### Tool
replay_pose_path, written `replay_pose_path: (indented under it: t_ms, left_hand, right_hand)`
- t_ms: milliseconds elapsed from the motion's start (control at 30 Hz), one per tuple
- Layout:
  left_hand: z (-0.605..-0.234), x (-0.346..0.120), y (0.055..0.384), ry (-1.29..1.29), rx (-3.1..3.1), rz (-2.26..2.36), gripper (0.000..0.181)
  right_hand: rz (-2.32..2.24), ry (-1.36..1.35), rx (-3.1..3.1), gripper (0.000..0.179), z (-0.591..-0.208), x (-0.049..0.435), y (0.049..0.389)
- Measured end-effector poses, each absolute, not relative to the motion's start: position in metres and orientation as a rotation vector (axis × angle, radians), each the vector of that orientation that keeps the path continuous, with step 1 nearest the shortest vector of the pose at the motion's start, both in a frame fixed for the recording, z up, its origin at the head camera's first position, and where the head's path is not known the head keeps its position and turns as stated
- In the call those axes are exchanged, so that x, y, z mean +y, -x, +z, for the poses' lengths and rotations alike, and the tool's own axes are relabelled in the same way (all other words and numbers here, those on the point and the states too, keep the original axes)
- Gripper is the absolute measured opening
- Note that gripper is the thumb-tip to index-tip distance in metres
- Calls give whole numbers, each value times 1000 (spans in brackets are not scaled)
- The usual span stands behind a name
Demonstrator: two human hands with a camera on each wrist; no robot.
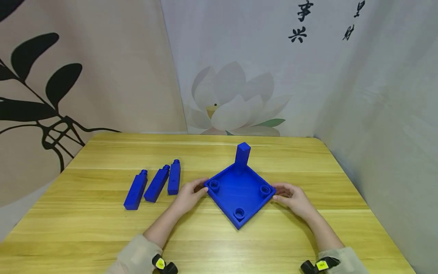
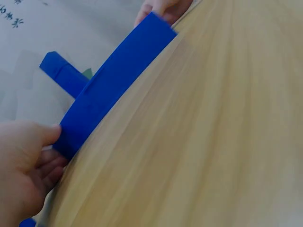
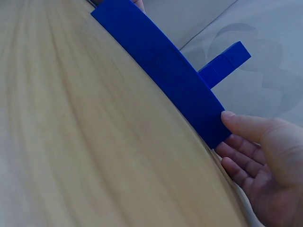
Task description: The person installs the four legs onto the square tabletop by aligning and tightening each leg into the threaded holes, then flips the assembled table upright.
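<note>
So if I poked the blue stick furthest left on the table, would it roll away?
Probably not: that blue stick has flat sides, so it would likely slide instead. It looks stiff too, with straight edges. Lifted by its narrow round knob, it would probably dip at the thicker end.

Soft, even light over the table (image 1: pixel 246 252); wrist views dimmer and blurrier.

Your head view looks forward and down over the surface (image 1: pixel 239 251) from farther back; your wrist views, low, tilted and close from either side, share the blue tray (image 1: pixel 236 195) and post (image 1: pixel 242 155).
</note>
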State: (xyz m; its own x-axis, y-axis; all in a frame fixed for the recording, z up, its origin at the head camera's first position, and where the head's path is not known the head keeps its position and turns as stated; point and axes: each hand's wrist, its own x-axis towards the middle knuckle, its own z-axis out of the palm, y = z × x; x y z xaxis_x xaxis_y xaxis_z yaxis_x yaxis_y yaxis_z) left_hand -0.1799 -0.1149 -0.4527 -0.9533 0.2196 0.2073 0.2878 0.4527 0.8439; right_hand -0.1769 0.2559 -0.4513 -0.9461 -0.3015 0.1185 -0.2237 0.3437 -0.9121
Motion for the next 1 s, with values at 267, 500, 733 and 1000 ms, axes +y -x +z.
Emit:
replay_pose_path:
  t_ms: [267,500,733,1000]
  left_hand:
    - [-454,-101,184,206,-2483,-1548,26]
    - [-453,-97,186,113,-2430,-1642,27]
    - [-451,-96,188,206,-2512,-1650,46]
    - [-447,-100,190,327,-2683,-1714,76]
  right_hand:
    - [-1656,495,2499,29,-452,259,176]
    - [-1689,600,2341,31,-455,263,175]
    - [-1738,722,2129,48,-459,264,178]
    - [-1722,778,2007,69,-458,264,178]
